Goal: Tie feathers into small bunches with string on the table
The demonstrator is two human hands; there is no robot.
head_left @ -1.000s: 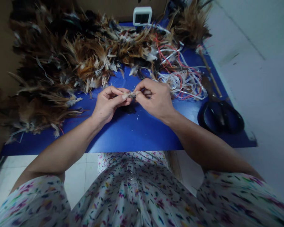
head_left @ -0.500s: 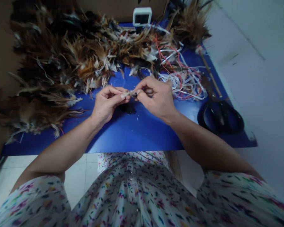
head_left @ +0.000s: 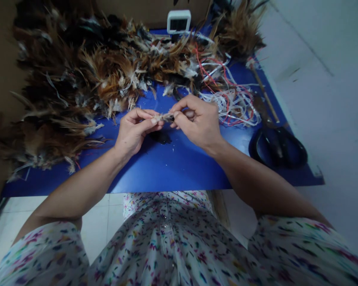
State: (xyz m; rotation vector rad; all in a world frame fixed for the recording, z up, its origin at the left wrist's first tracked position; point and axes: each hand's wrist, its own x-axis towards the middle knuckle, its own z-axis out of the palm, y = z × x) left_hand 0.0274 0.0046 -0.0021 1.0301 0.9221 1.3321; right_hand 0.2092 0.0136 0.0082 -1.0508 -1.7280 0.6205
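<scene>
A small feather (head_left: 168, 117), pale and fluffy at one end and dark at the other, spans the gap between my two hands above the blue table (head_left: 167, 171). My left hand (head_left: 137, 129) pinches its pale end between thumb and fingers. At the dark end, the thumb and forefinger of my right hand (head_left: 197, 121) are closed on it. Just below the fingers a black feather (head_left: 160, 137) lies on the table. Part of the held feather is hidden by my fingertips.
Brown and black feathers (head_left: 107, 71) are heaped along the back and left. White and red strings (head_left: 232, 103) lie tangled at right, near black-handled scissors (head_left: 278, 147) and a thin stick (head_left: 264, 91). A small white-framed device (head_left: 179, 22) stands behind; a feather duster head (head_left: 241, 31) sits back right.
My right fingers have shifted slightly right and up along the feather, so more of its dark end shows. My left hand has stayed almost still.
</scene>
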